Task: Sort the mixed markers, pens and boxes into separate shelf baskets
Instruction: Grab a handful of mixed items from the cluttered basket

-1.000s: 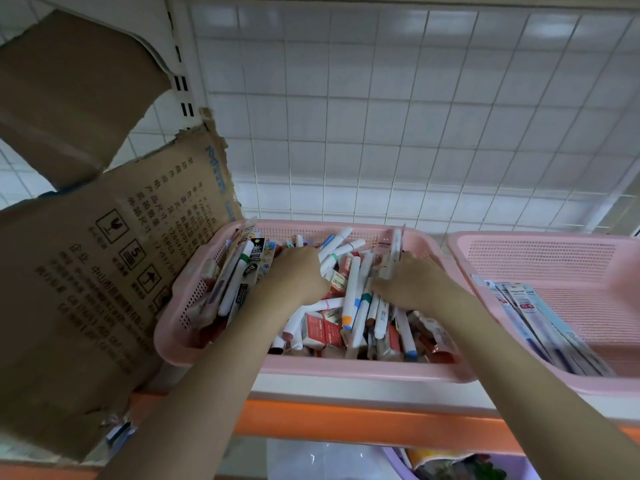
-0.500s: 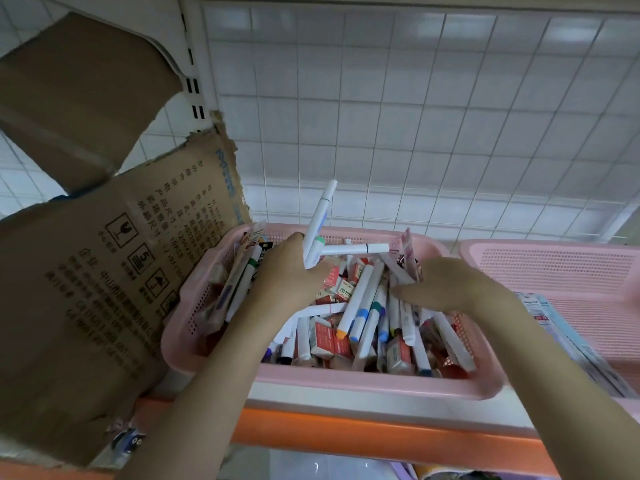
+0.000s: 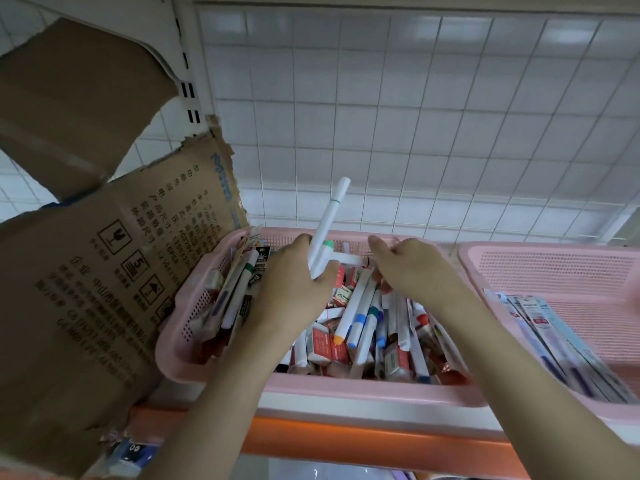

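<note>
Markers (image 3: 327,230) clutched in left hand (image 3: 294,271), one pinched crosswise by right hand (image 3: 412,268).

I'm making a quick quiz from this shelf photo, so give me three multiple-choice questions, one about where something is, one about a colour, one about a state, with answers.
1. Where does the torn cardboard box stand?
A. left of the mixed basket
B. inside the right basket
C. below the orange shelf edge

2. What colour is the mixed basket?
A. blue
B. pink
C. green

3. What is the left hand doing?
A. resting flat on the shelf
B. hanging idle
C. holding white markers

Answers:
1 A, the cardboard leans against the basket's left side.
2 B, its rim and perforated walls are pink, like the right basket.
3 C, its grip is round several white markers, one pointing upward, while the right hand pinches the end of a crosswise one.
</note>
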`<act>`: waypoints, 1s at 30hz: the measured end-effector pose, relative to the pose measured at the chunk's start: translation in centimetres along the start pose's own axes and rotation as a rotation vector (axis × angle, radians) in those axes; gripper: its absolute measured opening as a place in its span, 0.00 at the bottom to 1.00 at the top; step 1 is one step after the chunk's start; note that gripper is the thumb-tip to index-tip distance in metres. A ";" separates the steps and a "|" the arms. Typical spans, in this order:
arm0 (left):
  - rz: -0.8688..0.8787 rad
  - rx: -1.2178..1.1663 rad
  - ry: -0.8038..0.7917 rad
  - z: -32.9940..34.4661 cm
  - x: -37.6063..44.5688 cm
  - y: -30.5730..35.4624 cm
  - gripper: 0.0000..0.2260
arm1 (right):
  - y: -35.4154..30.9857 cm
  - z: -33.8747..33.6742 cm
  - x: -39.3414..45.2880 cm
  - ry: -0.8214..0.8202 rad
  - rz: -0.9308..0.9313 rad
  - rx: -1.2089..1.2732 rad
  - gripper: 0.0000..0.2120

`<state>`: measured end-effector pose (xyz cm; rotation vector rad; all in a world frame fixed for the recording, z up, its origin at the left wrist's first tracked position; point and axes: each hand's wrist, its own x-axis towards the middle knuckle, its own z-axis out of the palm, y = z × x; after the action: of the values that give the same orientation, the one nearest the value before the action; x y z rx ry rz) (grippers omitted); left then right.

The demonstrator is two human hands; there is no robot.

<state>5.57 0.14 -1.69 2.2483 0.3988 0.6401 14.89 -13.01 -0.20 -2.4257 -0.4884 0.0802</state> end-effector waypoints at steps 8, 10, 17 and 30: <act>0.187 0.065 -0.275 -0.5 -0.7 0.9 0.20 | -0.2 -0.1 1.4 -0.001 0.253 0.809 0.09; 0.137 0.052 -0.244 -0.7 -0.4 0.7 0.22 | 0.0 -1.3 1.8 0.047 0.248 0.987 0.08; -0.080 0.018 -0.046 -1.0 0.6 -0.1 0.10 | 2.2 -2.3 0.6 -0.075 0.101 -0.225 0.19; -0.161 -0.050 -0.077 0.2 0.4 -1.5 0.09 | 0.7 -0.4 0.5 -0.347 0.100 -0.483 0.21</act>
<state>5.92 1.22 -2.81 2.1600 0.5141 0.4727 15.65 -13.53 -0.29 -2.9264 -0.5920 0.4824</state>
